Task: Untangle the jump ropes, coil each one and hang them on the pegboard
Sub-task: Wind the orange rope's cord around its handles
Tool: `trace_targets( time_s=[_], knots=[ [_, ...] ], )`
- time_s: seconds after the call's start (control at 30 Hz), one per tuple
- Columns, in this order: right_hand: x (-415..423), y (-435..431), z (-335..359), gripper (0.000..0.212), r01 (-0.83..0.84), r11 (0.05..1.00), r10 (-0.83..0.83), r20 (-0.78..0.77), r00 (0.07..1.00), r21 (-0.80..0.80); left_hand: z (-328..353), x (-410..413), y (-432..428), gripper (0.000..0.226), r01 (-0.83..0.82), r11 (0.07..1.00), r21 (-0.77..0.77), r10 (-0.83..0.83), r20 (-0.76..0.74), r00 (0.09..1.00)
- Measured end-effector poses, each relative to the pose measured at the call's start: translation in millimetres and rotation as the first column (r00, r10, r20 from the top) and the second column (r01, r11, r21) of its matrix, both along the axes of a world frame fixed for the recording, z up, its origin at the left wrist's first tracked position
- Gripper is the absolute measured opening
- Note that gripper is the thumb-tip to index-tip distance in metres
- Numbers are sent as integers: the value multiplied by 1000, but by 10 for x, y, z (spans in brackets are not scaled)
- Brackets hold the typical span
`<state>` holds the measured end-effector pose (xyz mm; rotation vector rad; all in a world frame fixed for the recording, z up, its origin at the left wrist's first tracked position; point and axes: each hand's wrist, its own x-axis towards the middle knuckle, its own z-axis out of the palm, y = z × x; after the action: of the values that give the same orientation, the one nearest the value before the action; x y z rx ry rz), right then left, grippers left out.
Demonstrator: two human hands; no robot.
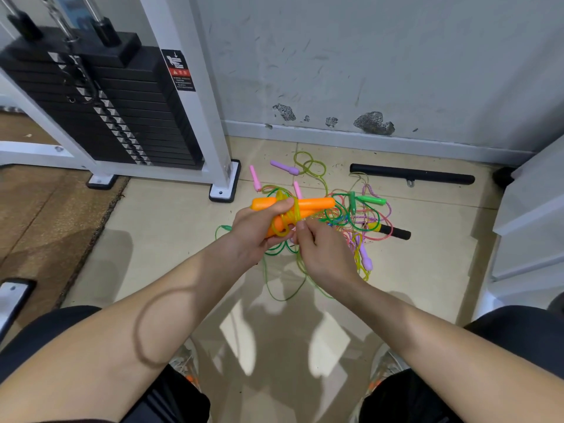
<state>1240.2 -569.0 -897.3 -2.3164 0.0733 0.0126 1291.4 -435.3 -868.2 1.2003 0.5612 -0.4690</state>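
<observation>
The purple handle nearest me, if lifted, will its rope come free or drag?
Probably drags: the purple handle trails a cord into the tangled pile, crossing other cords. Likely floppy, since the cords lie in loose loops.

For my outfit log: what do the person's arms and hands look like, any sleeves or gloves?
No sleeves show: left forearm and right forearm are bare. Left hand and right hand wear no gloves or watch. A thin dark loop crosses the left forearm; band or shadow, unclear.

We reach both forearms forward; our left hand grips the handles, our right hand pinches the cord.
</observation>
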Motion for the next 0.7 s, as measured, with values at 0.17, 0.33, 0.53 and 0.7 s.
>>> trace_targets(
  time_s=[0.17, 0.33, 0.53, 0.7],
  knots=[
    [117, -140, 42, 61, -50, 931, 151, -258, 954, 361, 197, 26, 44, 25, 42, 991, -130, -37, 43, 998],
    [327, -497, 290, 45, -161, 919, 272, -283, 920, 359, 320, 30, 182, 15, 194, 978, -82, -192, 28, 981],
    [370, -616, 408, 40, -281, 856, 417, -258, 871, 434, 327, -32, 205, 11, 331, 941, -68, -332, 1, 943],
    [398, -647, 370, 12, -412, 806, 568, -360, 740, 425, 310, -101, 215, 31, 545, 838, -2, -545, 12, 838]
  ],
)
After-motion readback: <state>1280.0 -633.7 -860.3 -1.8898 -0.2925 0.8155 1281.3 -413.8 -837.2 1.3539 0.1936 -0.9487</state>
